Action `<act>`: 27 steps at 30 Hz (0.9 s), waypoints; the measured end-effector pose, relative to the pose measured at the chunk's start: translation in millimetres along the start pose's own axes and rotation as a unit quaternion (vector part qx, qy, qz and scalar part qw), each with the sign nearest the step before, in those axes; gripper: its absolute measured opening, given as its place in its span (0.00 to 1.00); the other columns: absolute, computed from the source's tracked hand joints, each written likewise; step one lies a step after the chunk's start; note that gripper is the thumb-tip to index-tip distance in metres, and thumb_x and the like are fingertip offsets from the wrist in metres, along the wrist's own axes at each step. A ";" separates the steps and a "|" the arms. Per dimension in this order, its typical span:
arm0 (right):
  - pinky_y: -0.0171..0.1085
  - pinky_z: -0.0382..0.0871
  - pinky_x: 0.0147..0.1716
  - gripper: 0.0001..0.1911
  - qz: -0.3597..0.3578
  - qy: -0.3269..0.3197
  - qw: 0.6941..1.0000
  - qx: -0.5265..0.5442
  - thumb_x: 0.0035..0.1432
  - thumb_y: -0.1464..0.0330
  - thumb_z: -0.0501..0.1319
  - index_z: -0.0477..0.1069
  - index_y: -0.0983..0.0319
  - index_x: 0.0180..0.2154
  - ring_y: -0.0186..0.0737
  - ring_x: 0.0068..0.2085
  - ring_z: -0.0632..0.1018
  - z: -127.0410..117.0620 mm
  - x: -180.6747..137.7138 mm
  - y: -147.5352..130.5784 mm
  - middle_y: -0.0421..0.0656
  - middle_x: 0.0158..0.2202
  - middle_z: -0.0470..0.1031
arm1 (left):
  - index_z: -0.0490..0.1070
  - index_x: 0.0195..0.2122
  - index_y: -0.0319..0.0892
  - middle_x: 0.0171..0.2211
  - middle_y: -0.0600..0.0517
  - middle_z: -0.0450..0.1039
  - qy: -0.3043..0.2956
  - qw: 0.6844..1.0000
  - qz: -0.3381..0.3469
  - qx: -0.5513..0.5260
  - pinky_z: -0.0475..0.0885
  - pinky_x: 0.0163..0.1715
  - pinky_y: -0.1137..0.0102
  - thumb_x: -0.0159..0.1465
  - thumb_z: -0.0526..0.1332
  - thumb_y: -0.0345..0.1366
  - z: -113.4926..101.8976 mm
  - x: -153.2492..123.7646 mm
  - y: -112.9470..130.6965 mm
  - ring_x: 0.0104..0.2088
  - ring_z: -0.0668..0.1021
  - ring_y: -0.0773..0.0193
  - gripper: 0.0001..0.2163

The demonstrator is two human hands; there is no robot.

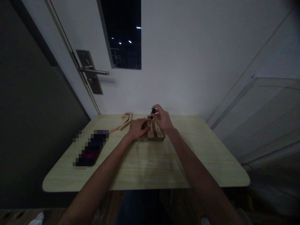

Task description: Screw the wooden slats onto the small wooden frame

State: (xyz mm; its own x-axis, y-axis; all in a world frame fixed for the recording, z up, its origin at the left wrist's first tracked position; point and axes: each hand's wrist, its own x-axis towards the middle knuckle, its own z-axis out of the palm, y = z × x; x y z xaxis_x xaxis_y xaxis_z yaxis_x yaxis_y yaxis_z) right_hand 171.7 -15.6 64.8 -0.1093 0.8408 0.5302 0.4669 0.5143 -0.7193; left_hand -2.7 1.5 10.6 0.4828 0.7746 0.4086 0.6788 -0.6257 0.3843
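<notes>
One slatted wooden block lies at the far middle of the counter. The right hand hovers over its far edge, its grip pinched shut on a small dark tool whose tip points down at the wood. The left hand rests palm-down on the block's left part, its grip loose and closed on nothing. Just left, a curved wooden strip lies flat. Nearer, well left, sits a dark, blurred flat object. Beyond it, a door handle.
</notes>
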 end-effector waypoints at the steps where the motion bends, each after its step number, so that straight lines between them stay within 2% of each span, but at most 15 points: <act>1: 0.36 0.70 0.32 0.08 -0.003 0.000 1.000 0.001 0.59 0.68 0.58 0.63 0.57 0.42 0.37 0.30 0.78 -0.1 -0.4 0.1 0.39 0.31 0.75 | 0.73 0.52 0.43 0.50 0.45 0.77 0.001 1.000 -0.004 -0.007 0.69 0.55 0.55 0.65 0.59 0.44 -0.1 0.2 -0.7 0.50 0.77 0.51 0.18; 7: 0.35 0.69 0.33 0.06 -0.022 -0.015 1.000 0.011 0.60 0.66 0.58 0.64 0.57 0.40 0.36 0.30 0.78 -0.1 -1.6 1.8 0.38 0.31 0.74 | 0.74 0.52 0.41 0.50 0.44 0.78 0.000 0.999 -0.018 -0.029 0.70 0.55 0.55 0.63 0.61 0.42 -0.2 2.4 -4.6 0.51 0.77 0.50 0.18; 12: 0.33 0.67 0.29 0.07 -0.015 -0.019 1.000 0.019 0.59 0.66 0.59 0.64 0.58 0.41 0.34 0.27 0.76 0.5 -0.2 5.6 0.38 0.30 0.73 | 0.75 0.52 0.42 0.50 0.45 0.78 0.004 0.999 -0.008 -0.044 0.72 0.53 0.55 0.62 0.63 0.41 1.6 3.6 -7.7 0.50 0.78 0.51 0.18; 16: 0.34 0.68 0.31 0.08 -0.029 -0.014 0.999 0.015 0.59 0.66 0.58 0.65 0.58 0.42 0.34 0.28 0.75 2.4 1.6 10.1 0.39 0.32 0.74 | 0.74 0.52 0.42 0.50 0.45 0.78 0.000 0.999 0.015 -0.047 0.71 0.53 0.54 0.62 0.62 0.39 1.8 2.7 -11.4 0.50 0.78 0.52 0.18; 21: 0.37 0.69 0.36 0.08 -0.031 -0.003 1.000 -0.002 0.60 0.66 0.56 0.65 0.57 0.43 0.37 0.33 0.75 5.8 1.0 13.7 0.40 0.33 0.73 | 0.72 0.55 0.42 0.57 0.42 0.73 -0.024 0.998 0.033 -0.056 0.68 0.58 0.51 0.64 0.62 0.43 -4.1 0.8 -15.3 0.57 0.74 0.50 0.20; 24: 0.39 0.69 0.39 0.09 -0.046 -0.014 0.999 -0.011 0.62 0.67 0.54 0.65 0.57 0.45 0.38 0.35 0.76 6.4 0.6 15.7 0.41 0.35 0.73 | 0.70 0.58 0.43 0.63 0.42 0.66 -0.066 0.993 0.053 -0.078 0.65 0.61 0.52 0.64 0.61 0.41 -9.9 1.7 -18.5 0.61 0.71 0.51 0.21; 27: 0.39 0.69 0.41 0.13 -0.069 -0.044 0.997 0.007 0.64 0.68 0.51 0.63 0.58 0.50 0.38 0.38 0.77 3.0 0.9 16.6 0.44 0.38 0.75 | 0.68 0.59 0.43 0.62 0.42 0.68 -0.088 0.990 0.048 -0.094 0.64 0.61 0.51 0.63 0.63 0.45 -17.0 4.9 -22.0 0.61 0.71 0.49 0.24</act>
State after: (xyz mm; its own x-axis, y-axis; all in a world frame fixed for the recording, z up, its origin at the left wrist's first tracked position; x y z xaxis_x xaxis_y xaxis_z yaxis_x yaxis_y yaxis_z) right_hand 176.7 -5.8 51.9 -0.2483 0.7732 0.5836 0.4307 0.6277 -0.6484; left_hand -24.7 17.5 18.2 0.6409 0.7040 0.3061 0.5179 -0.6909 0.5045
